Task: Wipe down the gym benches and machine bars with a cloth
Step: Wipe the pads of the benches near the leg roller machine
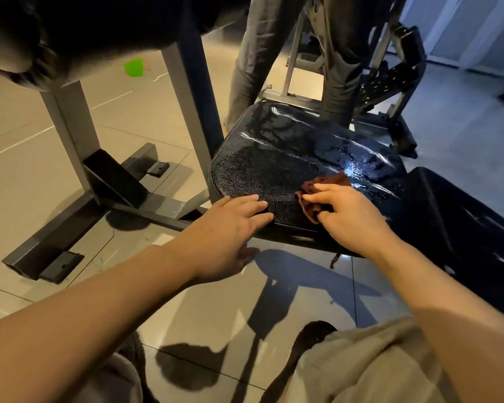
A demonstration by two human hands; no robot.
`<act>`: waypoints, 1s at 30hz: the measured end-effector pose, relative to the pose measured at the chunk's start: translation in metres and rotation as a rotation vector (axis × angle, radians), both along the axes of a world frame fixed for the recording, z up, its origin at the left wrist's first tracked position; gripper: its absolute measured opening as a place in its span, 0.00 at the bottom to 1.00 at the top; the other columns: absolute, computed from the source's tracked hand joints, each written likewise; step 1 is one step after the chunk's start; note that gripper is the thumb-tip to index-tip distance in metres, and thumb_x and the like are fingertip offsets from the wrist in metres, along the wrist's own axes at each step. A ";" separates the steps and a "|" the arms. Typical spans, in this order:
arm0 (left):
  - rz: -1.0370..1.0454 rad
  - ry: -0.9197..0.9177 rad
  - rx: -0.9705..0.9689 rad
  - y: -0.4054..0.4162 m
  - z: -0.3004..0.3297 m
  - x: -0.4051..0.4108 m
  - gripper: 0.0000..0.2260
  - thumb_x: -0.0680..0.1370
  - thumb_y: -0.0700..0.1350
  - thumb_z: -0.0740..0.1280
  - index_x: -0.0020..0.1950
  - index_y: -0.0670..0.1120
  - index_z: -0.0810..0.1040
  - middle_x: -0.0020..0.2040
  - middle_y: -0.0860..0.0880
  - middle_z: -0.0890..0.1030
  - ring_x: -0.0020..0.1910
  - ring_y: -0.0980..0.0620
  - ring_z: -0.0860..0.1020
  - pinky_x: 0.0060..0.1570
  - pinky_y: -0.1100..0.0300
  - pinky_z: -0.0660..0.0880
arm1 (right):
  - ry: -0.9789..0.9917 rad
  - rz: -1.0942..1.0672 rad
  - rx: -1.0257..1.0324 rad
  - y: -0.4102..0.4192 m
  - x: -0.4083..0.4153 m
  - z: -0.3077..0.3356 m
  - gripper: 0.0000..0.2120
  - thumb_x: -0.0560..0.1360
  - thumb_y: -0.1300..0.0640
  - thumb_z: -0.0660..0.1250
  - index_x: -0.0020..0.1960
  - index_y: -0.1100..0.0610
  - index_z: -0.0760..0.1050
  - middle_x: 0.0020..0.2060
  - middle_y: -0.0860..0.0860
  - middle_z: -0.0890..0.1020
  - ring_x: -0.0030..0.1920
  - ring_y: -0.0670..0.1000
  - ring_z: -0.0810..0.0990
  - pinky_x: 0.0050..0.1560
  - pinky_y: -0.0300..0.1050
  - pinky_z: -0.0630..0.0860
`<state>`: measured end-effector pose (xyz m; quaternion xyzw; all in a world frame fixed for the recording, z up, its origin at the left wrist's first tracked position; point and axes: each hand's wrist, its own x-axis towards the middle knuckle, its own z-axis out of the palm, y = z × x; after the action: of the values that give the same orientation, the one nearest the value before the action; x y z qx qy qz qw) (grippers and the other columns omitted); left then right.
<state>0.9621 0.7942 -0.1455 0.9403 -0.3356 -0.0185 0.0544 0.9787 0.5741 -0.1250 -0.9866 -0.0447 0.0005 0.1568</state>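
On the near edge of the black seat pad (274, 170), the left hand (227, 228) rests with fingers straight and flat. Just beside it, the right hand (349, 216) pinches a brown cloth (317, 196) lying bunched on the pad. Farther back, the pad's surface shines wet, and beyond it stands a person's grey-trousered leg (250, 68); a green bucket (134, 67) sits on the floor.

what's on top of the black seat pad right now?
On the black seat pad: a brown cloth held by the right hand, left hand resting flat at the near edge, wet sheen farther back. The pad under the cloth and hands is hidden.
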 end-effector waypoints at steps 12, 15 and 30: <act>0.032 -0.042 0.023 0.023 -0.003 -0.011 0.31 0.80 0.52 0.62 0.79 0.54 0.50 0.79 0.54 0.50 0.77 0.54 0.49 0.76 0.53 0.48 | -0.025 0.262 -0.041 0.050 0.009 0.002 0.22 0.77 0.60 0.63 0.70 0.48 0.72 0.72 0.49 0.69 0.73 0.53 0.62 0.73 0.52 0.60; 0.044 -0.053 0.014 0.029 -0.003 -0.007 0.31 0.80 0.53 0.62 0.79 0.55 0.51 0.79 0.53 0.51 0.77 0.54 0.50 0.76 0.54 0.48 | 0.012 0.283 -0.031 0.044 0.013 0.004 0.23 0.78 0.59 0.64 0.70 0.44 0.71 0.74 0.45 0.67 0.74 0.49 0.59 0.74 0.52 0.58; 0.064 -0.020 -0.026 0.055 0.002 0.016 0.31 0.80 0.49 0.64 0.78 0.57 0.52 0.79 0.53 0.52 0.76 0.53 0.52 0.72 0.60 0.55 | -0.088 0.303 -0.060 0.087 0.039 -0.001 0.20 0.80 0.62 0.60 0.71 0.51 0.72 0.71 0.48 0.69 0.67 0.54 0.63 0.69 0.47 0.60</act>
<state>0.9780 0.8494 -0.1436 0.9499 -0.3060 -0.0030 0.0636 1.0177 0.6610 -0.1256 -0.9719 -0.1998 -0.0175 0.1235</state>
